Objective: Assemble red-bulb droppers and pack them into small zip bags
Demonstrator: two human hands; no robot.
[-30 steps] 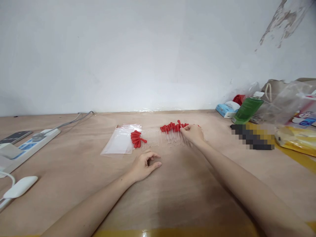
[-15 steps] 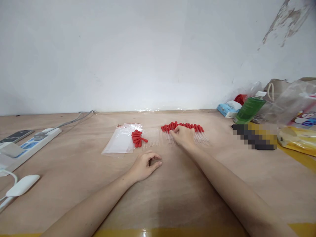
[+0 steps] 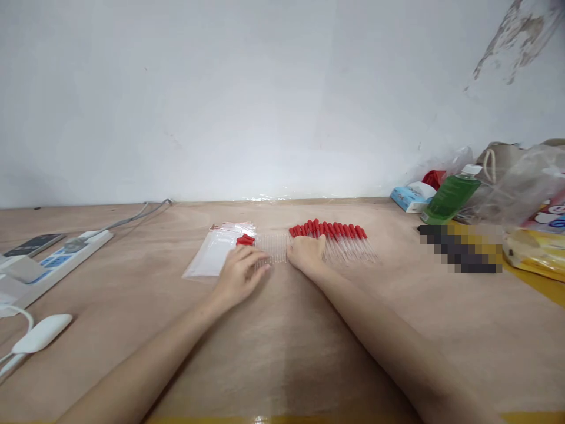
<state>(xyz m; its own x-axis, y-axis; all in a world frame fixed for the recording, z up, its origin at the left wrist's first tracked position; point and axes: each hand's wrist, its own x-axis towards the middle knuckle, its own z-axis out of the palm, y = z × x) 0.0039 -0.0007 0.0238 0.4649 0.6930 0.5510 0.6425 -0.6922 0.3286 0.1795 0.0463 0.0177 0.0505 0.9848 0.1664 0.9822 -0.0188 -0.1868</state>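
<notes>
My left hand (image 3: 241,274) reaches over a small pile of red rubber bulbs (image 3: 245,239), covering most of them; its thumb and fingers are apart, the tips near the glass tubes. A row of thin clear glass tubes (image 3: 277,247) lies between my two hands. My right hand (image 3: 305,252) is curled closed at the right end of that row, its fingertips turned down and hidden. Behind it and to its right lie several droppers (image 3: 342,235) side by side, each a glass tube with a red bulb on its far end.
Clear zip bags (image 3: 205,253) lie left of the bulbs. Far left are a power strip (image 3: 57,259), a phone (image 3: 35,244) and a white cable piece (image 3: 42,337). At the right stand a tissue pack (image 3: 408,199), a tilted green bottle (image 3: 452,194) and plastic bags (image 3: 516,182).
My right hand has moved left from the droppers to the end of the tube row. My left hand has moved forward and left, over the red bulbs.
</notes>
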